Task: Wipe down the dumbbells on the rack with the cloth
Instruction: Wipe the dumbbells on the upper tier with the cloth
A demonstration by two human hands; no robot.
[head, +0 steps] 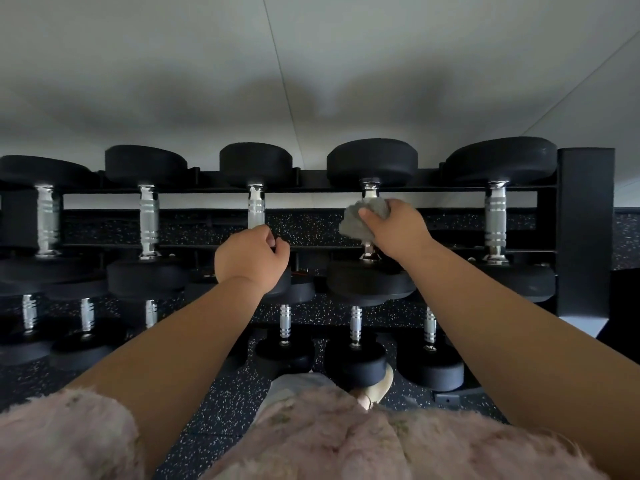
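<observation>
Your right hand (391,230) is clamped on the grey cloth (360,220), bunched around the chrome handle of the fourth dumbbell (372,162) from the left on the top tier of the rack (585,220), one place in from the rack's right edge. The cloth covers the middle of that handle, and bare chrome shows just above and below your grip. Your left hand (249,258) is apart from the right, fingers curled over the rack's front rail at the near end of the third dumbbell (255,164), whose handle rises just above your knuckles. Five dumbbells lie across the top tier with their black heads at the front and back rails. Smaller dumbbells (355,362) sit on the lower tier, nearer to you. Below them lies the speckled black floor (221,393), and a pale wall (207,81) stands behind the rack. Your fluffy pink top (329,438) fills the bottom of the view, with a light shoe (377,386) just past it.
</observation>
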